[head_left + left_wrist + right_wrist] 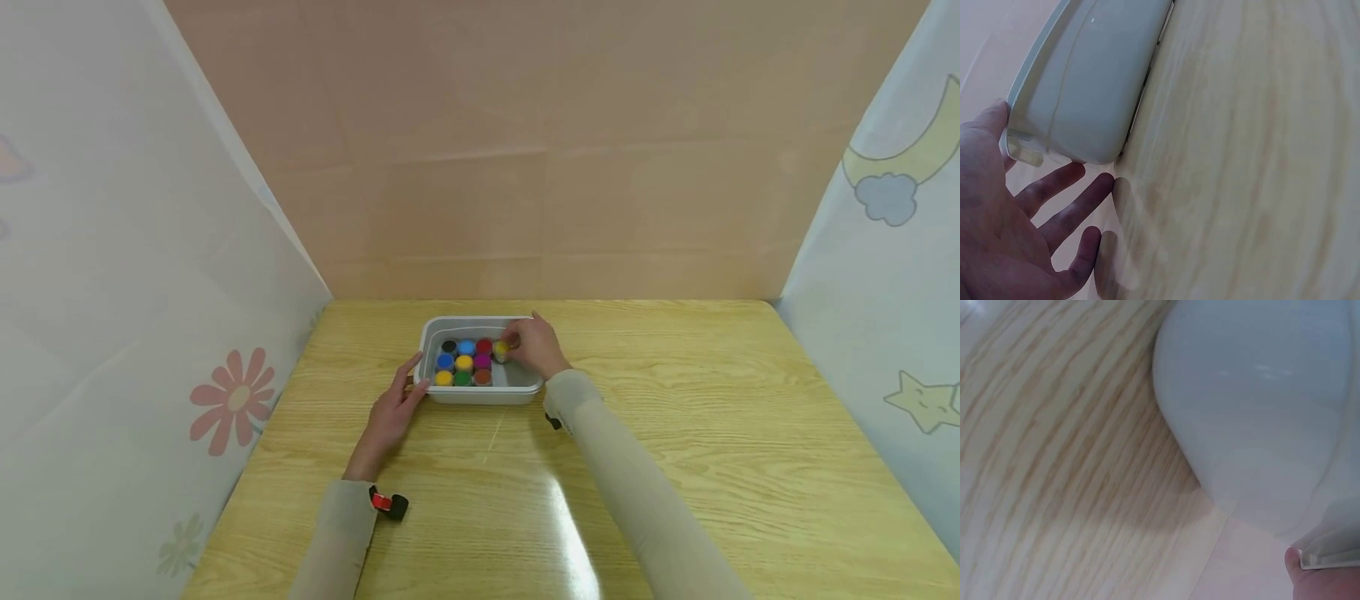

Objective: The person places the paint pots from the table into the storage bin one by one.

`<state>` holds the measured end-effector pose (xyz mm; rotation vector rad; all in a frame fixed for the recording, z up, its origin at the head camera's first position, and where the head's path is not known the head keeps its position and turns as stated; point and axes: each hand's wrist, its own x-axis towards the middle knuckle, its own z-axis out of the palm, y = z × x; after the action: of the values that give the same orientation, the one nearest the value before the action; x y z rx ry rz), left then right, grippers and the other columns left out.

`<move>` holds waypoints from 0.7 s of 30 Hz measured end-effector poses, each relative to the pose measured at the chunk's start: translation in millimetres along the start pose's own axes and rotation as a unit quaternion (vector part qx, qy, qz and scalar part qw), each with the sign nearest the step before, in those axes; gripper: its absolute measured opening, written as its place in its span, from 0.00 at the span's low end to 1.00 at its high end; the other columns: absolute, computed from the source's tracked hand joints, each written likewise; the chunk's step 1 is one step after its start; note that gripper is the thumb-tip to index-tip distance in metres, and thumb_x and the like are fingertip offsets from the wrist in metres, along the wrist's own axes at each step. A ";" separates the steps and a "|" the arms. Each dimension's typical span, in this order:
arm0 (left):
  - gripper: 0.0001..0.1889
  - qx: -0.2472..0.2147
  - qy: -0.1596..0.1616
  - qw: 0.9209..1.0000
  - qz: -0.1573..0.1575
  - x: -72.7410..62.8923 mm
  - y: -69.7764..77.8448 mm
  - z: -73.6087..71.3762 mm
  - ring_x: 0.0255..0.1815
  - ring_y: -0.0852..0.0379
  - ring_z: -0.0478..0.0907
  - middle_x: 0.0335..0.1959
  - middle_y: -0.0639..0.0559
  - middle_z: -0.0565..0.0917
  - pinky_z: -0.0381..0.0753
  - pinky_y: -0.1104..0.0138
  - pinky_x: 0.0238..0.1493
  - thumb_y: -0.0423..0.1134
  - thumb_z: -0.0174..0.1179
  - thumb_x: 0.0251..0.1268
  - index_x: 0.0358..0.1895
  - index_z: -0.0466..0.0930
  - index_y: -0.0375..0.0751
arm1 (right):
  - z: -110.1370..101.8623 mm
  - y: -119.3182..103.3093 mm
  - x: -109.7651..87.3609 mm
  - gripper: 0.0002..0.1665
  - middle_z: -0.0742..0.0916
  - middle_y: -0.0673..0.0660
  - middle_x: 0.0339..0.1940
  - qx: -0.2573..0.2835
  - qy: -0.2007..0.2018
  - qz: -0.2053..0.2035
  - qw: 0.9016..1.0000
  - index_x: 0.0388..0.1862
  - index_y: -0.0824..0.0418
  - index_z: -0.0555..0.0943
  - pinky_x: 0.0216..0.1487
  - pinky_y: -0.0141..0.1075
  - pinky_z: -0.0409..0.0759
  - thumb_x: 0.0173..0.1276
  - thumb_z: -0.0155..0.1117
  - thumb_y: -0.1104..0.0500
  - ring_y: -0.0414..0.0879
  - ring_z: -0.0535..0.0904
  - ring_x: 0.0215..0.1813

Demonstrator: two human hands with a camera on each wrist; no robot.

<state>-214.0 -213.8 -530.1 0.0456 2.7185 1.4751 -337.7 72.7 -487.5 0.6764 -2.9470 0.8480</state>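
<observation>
A white plastic container [480, 397] stands on the table with several small pots [464, 363] in it, their lids black, blue, red, yellow, purple, green and brown. At its left end, my left hand [393, 414] grips the rim. In the left wrist view, the thumb of that hand [997, 206] lies at the rim while its lower fingers spread beneath. My right hand [534, 343] reaches over the container's right side and pinches a yellow-topped pot [501, 350] beside the red-lidded one. The right wrist view shows mostly the container's outer wall [1260, 406]; the pot is hidden there.
The wood-grain table [712, 433] extends around the container. Behind it rises a plain brown backdrop [525, 167]. White sheets with printed flowers [238, 398] and a moon and stars [926, 402] hang at the left and right sides.
</observation>
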 end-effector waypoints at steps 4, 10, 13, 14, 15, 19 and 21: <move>0.30 0.000 0.001 1.000 0.000 0.2 0.6 0.5 0.66 0.39 0.80 0.72 0.42 0.77 0.68 0.37 0.71 0.69 0.45 0.77 0.79 0.53 0.81 | 0.1 0.7 0.2 0.13 0.93 0.57 0.40 0.003 0.000 0.001 1.000 0.40 0.63 0.91 0.83 0.56 0.52 0.56 0.82 0.66 0.52 0.89 0.46; 0.31 0.000 0.000 1.000 0.003 0.7 1.3 1.3 0.66 0.39 0.81 0.72 0.41 0.77 0.69 0.37 0.71 0.69 0.45 0.77 0.80 0.53 0.80 | -0.5 2.3 -0.2 0.13 0.93 0.57 0.40 -0.001 -0.001 0.001 1.000 0.41 0.63 0.91 0.83 0.55 0.52 0.56 0.81 0.66 0.52 0.89 0.46; 0.31 0.000 0.000 1.000 0.002 0.7 2.1 1.3 0.66 0.38 0.81 0.72 0.41 0.77 0.70 0.38 0.71 0.69 0.45 0.77 0.79 0.53 0.81 | -0.8 2.3 -0.8 0.13 0.93 0.57 0.39 0.000 -0.001 0.003 1.000 0.41 0.62 0.91 0.84 0.55 0.51 0.56 0.82 0.66 0.51 0.89 0.45; 0.30 0.000 0.000 1.000 0.001 0.7 2.1 1.4 0.66 0.38 0.81 0.72 0.41 0.77 0.70 0.38 0.71 0.69 0.46 0.77 0.79 0.53 0.81 | -1.0 2.2 -1.1 0.13 0.93 0.57 0.39 0.002 -0.002 0.004 1.000 0.41 0.62 0.91 0.84 0.55 0.51 0.56 0.82 0.66 0.51 0.89 0.45; 0.31 0.001 -0.001 1.000 0.004 0.4 2.1 1.3 0.66 0.38 0.80 0.72 0.40 0.77 0.70 0.38 0.70 0.69 0.45 0.77 0.79 0.53 0.80 | -1.2 2.2 -1.4 0.13 0.93 0.57 0.39 0.004 -0.003 0.004 1.000 0.41 0.62 0.91 0.84 0.55 0.51 0.56 0.81 0.66 0.52 0.89 0.46; 0.31 0.002 0.005 1.000 0.002 -1.1 1.5 1.0 0.66 0.38 0.80 0.72 0.40 0.77 0.70 0.37 0.70 0.69 0.45 0.77 0.79 0.54 0.80 | -1.5 2.2 -2.3 0.12 0.92 0.57 0.43 0.026 -0.017 0.006 0.999 0.43 0.62 0.90 0.83 0.56 0.50 0.59 0.79 0.66 0.52 0.88 0.48; 0.31 0.001 0.005 1.000 0.001 -2.2 1.1 0.8 0.67 0.37 0.80 0.73 0.40 0.76 0.69 0.37 0.70 0.70 0.45 0.77 0.79 0.53 0.80 | -2.5 2.3 -3.1 0.12 0.92 0.58 0.45 0.042 -0.025 0.007 0.999 0.45 0.62 0.90 0.83 0.56 0.51 0.61 0.78 0.66 0.52 0.88 0.49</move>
<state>-211.8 -212.6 -529.5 0.0403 2.7296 1.4761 -336.1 76.9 -487.0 0.6930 -2.9781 0.9740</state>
